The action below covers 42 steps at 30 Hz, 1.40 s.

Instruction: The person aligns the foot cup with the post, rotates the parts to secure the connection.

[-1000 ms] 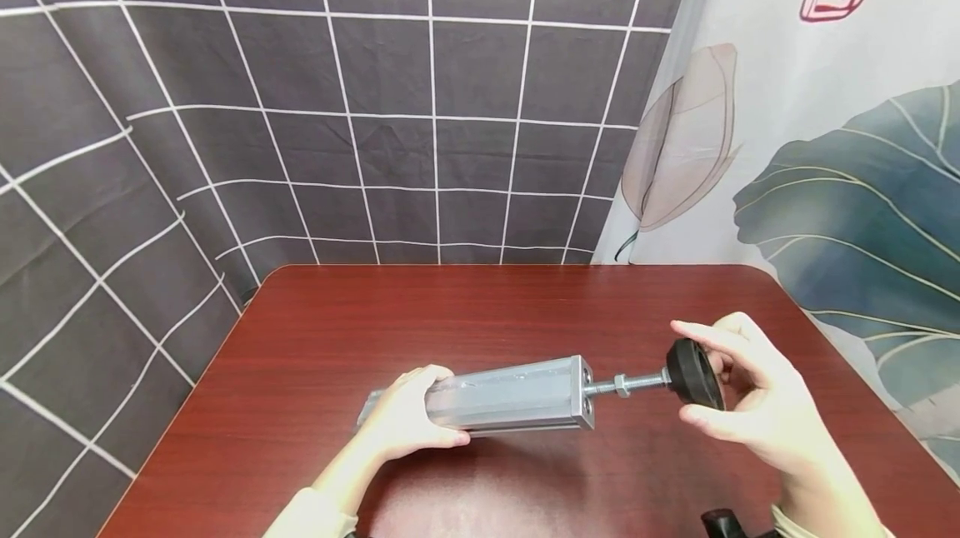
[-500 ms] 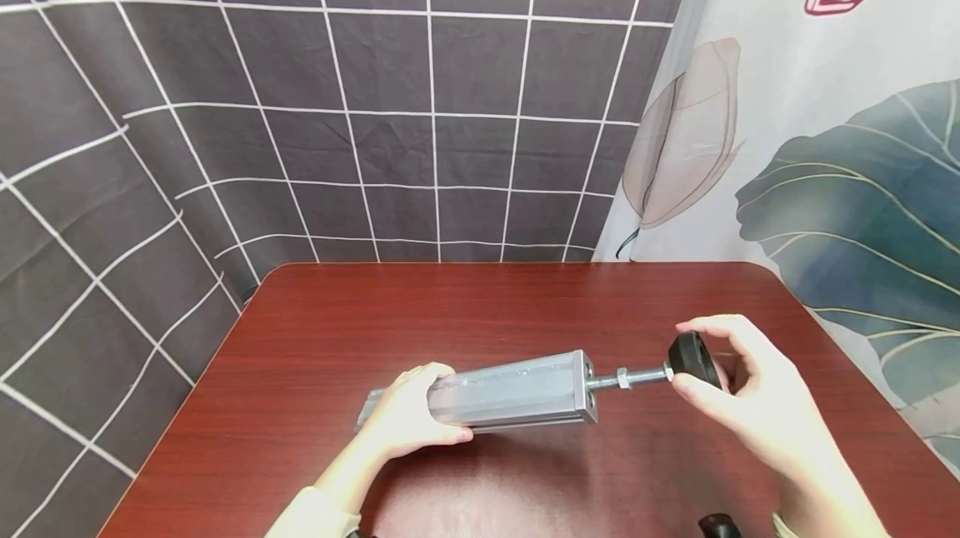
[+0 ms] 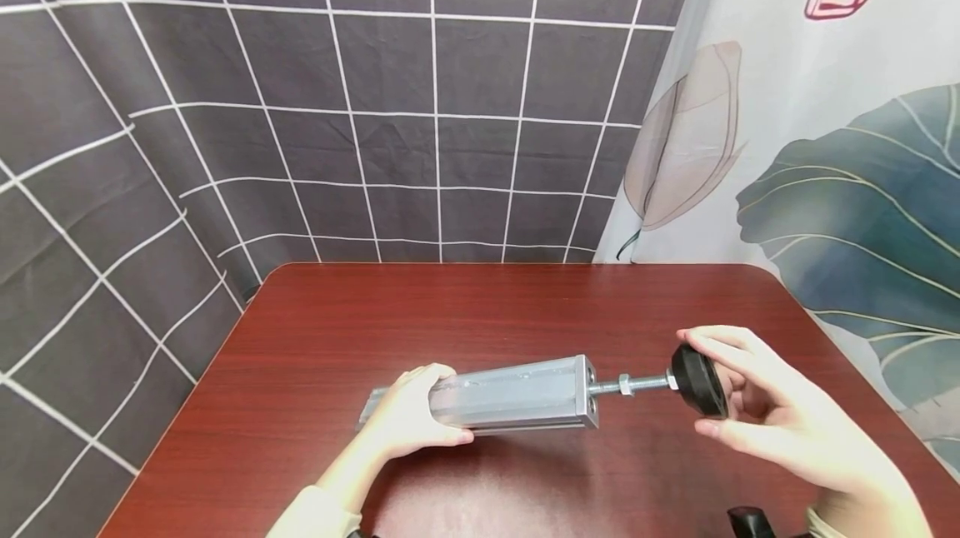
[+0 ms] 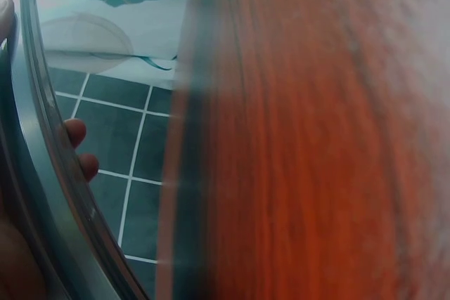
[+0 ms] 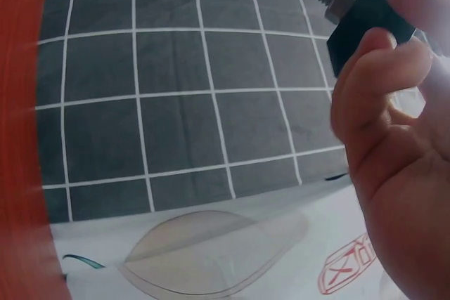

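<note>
A silver aluminium profile (image 3: 517, 394) is held over the table by my left hand (image 3: 408, 413), fingers on the far side and thumb along the near side. In the left wrist view the profile (image 4: 53, 152) curves past with fingertips showing behind it. From its right end extends the threaded stem of a leveling foot, carrying a hex nut (image 3: 626, 385). The stem ends in a black round base (image 3: 697, 381). My right hand (image 3: 787, 413) has this base between forefinger at the top and thumb at the lower edge. The right wrist view shows fingers curled against the base (image 5: 369, 26).
The reddish-brown wooden table (image 3: 450, 305) has rounded far corners. A dark grid-patterned curtain (image 3: 390, 138) hangs behind and to the left, and a white leaf-print curtain (image 3: 795, 105) on the right. A black object (image 3: 750, 521) shows near my right wrist.
My right fingers have shifted round the black base and the wrist has turned, the base tilting with them. My left hand and the profile have stayed nearly still.
</note>
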Motion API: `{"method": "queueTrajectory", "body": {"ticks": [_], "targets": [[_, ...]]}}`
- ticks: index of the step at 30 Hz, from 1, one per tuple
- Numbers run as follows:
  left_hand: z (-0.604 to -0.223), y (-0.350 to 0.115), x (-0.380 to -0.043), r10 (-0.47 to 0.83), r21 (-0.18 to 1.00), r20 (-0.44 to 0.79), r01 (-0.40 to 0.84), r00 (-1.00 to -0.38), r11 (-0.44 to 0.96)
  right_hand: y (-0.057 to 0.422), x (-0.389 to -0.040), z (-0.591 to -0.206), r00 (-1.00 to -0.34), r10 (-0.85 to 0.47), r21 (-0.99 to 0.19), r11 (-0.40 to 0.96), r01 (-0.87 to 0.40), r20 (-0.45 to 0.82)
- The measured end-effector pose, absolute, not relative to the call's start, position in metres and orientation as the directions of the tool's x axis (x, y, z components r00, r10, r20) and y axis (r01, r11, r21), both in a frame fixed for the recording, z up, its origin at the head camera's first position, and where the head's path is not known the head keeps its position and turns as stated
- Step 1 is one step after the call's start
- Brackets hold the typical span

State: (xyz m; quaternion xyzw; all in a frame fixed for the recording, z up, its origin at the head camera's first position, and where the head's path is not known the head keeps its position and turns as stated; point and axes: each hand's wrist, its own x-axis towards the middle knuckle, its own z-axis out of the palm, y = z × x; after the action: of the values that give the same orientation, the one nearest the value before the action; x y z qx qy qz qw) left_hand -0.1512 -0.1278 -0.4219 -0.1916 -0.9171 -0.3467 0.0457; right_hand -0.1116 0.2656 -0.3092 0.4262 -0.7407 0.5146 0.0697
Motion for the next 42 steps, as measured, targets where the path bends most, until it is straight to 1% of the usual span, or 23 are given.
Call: {"method": "queueTrajectory", "body": {"ticks": [4,7,8,10,12,14,15,18,20,21,24,26,27,28,30,34,37,42], "targets": [[-0.422,-0.129,-0.15,0.32,0.635,0.21,0.378,-0.924,0.674,0.266,-0.115,-0.311,-0.615,-0.555,-0.729,0.024,-0.684,0.56],[-0.42,-0.128,-0.15,0.31,0.641,0.205,0.366,-0.928,0.675,0.265,-0.117,-0.311,-0.637,-0.526,-0.744,0.01,-0.668,0.564],[-0.42,-0.128,-0.15,0.306,0.639,0.204,0.363,-0.93,0.678,0.264,-0.117,-0.31,-0.657,-0.506,-0.743,0.046,-0.668,0.559],[-0.419,-0.127,-0.15,0.301,0.633,0.199,0.357,-0.933,0.687,0.261,-0.117,-0.309,-0.698,-0.442,-0.705,0.183,-0.685,0.563],[-0.419,-0.127,-0.15,0.298,0.632,0.195,0.352,-0.935,0.691,0.258,-0.116,-0.308,-0.738,-0.363,-0.663,0.327,-0.673,0.569],[-0.418,-0.127,-0.149,0.295,0.637,0.189,0.345,-0.937,0.689,0.253,-0.115,-0.31,-0.77,-0.283,-0.64,0.434,-0.634,0.572],[-0.418,-0.126,-0.149,0.294,0.637,0.188,0.344,-0.937,0.69,0.251,-0.115,-0.311,-0.783,-0.243,-0.637,0.469,-0.612,0.573],[-0.418,-0.126,-0.15,0.29,0.637,0.186,0.34,-0.939,0.692,0.246,-0.115,-0.312,-0.81,-0.163,-0.662,0.498,-0.561,0.563],[-0.418,-0.126,-0.152,0.283,0.632,0.183,0.334,-0.941,0.7,0.244,-0.115,-0.313,-0.808,-0.157,-0.67,0.483,-0.564,0.567],[-0.418,-0.126,-0.152,0.279,0.631,0.183,0.33,-0.943,0.702,0.244,-0.115,-0.312,-0.804,-0.175,-0.688,0.436,-0.58,0.568],[-0.417,-0.126,-0.152,0.271,0.635,0.173,0.318,-0.947,0.704,0.245,-0.12,-0.313,-0.726,-0.294,-0.718,0.157,-0.678,0.622],[-0.417,-0.126,-0.151,0.272,0.64,0.165,0.313,-0.948,0.702,0.246,-0.122,-0.312,-0.659,-0.382,-0.723,-0.033,-0.69,0.647],[-0.417,-0.126,-0.151,0.274,0.645,0.161,0.312,-0.948,0.698,0.247,-0.121,-0.311,-0.634,-0.418,-0.728,-0.105,-0.678,0.651],[-0.417,-0.126,-0.15,0.277,0.648,0.157,0.311,-0.948,0.695,0.248,-0.121,-0.31,-0.596,-0.45,-0.713,-0.146,-0.685,0.665],[-0.416,-0.126,-0.15,0.282,0.654,0.152,0.31,-0.947,0.69,0.251,-0.118,-0.306,-0.556,-0.499,-0.7,-0.155,-0.697,0.665],[-0.416,-0.128,-0.15,0.284,0.656,0.16,0.317,-0.945,0.685,0.254,-0.114,-0.301,-0.512,-0.565,-0.697,-0.167,-0.697,0.647],[-0.416,-0.13,-0.149,0.29,0.653,0.171,0.329,-0.942,0.682,0.257,-0.114,-0.301,-0.531,-0.564,-0.711,-0.15,-0.687,0.632],[-0.416,-0.132,-0.148,0.306,0.648,0.183,0.349,-0.934,0.678,0.257,-0.116,-0.307,-0.59,-0.503,-0.731,-0.132,-0.67,0.632]]}}
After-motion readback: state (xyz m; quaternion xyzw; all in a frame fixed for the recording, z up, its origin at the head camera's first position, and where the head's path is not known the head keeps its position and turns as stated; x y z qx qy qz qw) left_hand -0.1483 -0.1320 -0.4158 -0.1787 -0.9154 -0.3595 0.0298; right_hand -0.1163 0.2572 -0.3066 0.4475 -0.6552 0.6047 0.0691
